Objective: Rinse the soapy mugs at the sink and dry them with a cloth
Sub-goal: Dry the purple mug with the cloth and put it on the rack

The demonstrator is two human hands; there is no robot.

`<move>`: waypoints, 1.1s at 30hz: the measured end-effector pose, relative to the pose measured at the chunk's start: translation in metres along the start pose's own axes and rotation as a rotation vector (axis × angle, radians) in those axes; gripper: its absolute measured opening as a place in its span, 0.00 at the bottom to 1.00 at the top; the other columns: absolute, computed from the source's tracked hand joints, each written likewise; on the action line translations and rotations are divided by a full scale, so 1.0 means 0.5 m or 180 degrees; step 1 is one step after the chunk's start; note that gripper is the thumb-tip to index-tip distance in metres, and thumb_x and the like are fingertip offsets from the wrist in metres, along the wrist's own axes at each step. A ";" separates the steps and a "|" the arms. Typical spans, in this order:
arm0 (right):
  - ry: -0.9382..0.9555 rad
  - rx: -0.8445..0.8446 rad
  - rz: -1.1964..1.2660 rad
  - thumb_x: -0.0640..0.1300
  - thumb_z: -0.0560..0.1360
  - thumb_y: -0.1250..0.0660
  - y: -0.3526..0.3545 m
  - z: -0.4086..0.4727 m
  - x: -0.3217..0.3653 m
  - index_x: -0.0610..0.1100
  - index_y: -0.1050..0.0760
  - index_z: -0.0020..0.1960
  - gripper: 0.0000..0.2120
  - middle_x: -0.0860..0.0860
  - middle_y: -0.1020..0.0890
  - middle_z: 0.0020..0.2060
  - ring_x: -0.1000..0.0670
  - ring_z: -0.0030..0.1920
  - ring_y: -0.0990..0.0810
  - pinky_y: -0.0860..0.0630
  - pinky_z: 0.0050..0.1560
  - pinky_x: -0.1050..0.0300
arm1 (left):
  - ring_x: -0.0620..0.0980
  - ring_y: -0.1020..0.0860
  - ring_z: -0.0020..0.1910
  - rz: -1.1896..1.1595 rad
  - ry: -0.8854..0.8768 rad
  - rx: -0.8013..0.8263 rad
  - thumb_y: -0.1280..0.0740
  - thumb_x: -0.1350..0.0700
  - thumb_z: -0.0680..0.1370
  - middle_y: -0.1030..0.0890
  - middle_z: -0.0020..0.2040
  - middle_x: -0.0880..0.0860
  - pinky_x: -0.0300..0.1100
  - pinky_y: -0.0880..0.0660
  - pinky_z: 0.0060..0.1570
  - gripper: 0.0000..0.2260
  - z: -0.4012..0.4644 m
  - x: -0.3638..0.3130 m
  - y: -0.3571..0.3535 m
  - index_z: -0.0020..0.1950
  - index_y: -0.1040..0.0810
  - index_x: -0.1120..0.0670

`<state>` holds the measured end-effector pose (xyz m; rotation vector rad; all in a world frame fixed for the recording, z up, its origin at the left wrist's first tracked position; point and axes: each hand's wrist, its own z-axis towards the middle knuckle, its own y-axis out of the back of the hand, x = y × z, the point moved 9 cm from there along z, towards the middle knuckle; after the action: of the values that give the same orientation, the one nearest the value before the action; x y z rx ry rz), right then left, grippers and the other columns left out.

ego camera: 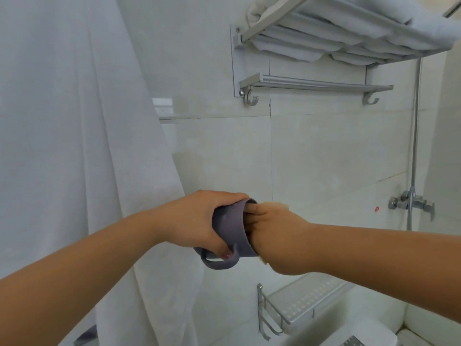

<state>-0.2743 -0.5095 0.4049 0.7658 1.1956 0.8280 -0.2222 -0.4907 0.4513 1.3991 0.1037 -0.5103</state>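
A grey-purple mug lies on its side in mid-air, mouth pointing right and handle hanging down. My left hand grips its body from the left, fingers curled round it near the handle. The fingers of my right hand are pushed into the mug's mouth together with a pale yellowish cloth; only small bits of the cloth show above and below the hand. The sink is out of view.
A white shower curtain hangs at the left. A metal towel rack with folded white towels is on the tiled wall above. A shower tap and a perforated metal shelf are at the right.
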 end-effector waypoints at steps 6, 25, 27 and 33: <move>-0.0976 0.1037 0.2044 0.31 0.71 0.41 -0.018 -0.004 -0.028 0.40 0.38 0.30 0.12 0.44 0.32 0.30 0.48 0.30 0.35 0.38 0.30 0.59 | 0.43 0.19 0.48 -0.0225 0.0048 -0.0246 0.23 0.61 0.64 0.18 0.50 0.42 0.45 0.19 0.45 0.28 0.000 0.012 -0.001 0.60 0.25 0.43; -0.3215 -0.1369 0.6570 0.34 0.75 0.42 -0.038 -0.033 -0.118 0.38 0.31 0.35 0.10 0.46 0.25 0.24 0.50 0.26 0.24 0.28 0.27 0.63 | 0.39 0.20 0.47 -0.1007 0.0188 -0.1810 0.23 0.59 0.65 0.19 0.50 0.37 0.37 0.22 0.42 0.30 0.003 0.079 -0.050 0.60 0.28 0.37; -0.3456 -0.1708 0.6463 0.33 0.75 0.43 -0.033 -0.053 -0.143 0.37 0.31 0.38 0.08 0.45 0.25 0.28 0.49 0.30 0.23 0.28 0.29 0.59 | 0.40 0.19 0.45 -0.1429 0.0285 -0.1802 0.24 0.62 0.66 0.18 0.48 0.39 0.38 0.21 0.39 0.28 0.013 0.102 -0.072 0.59 0.26 0.39; -0.4090 -0.2577 0.5627 0.36 0.79 0.45 -0.007 -0.152 -0.238 0.42 0.33 0.34 0.15 0.52 0.33 0.14 0.56 0.15 0.34 0.37 0.19 0.69 | 0.44 0.18 0.52 -0.2546 0.0587 -0.1828 0.20 0.56 0.67 0.16 0.51 0.42 0.42 0.20 0.47 0.25 0.042 0.166 -0.131 0.60 0.25 0.43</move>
<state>-0.3673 -0.6090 0.4431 1.2084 -1.2462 1.5687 -0.1795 -0.5394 0.3652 0.7905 0.9135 -0.9171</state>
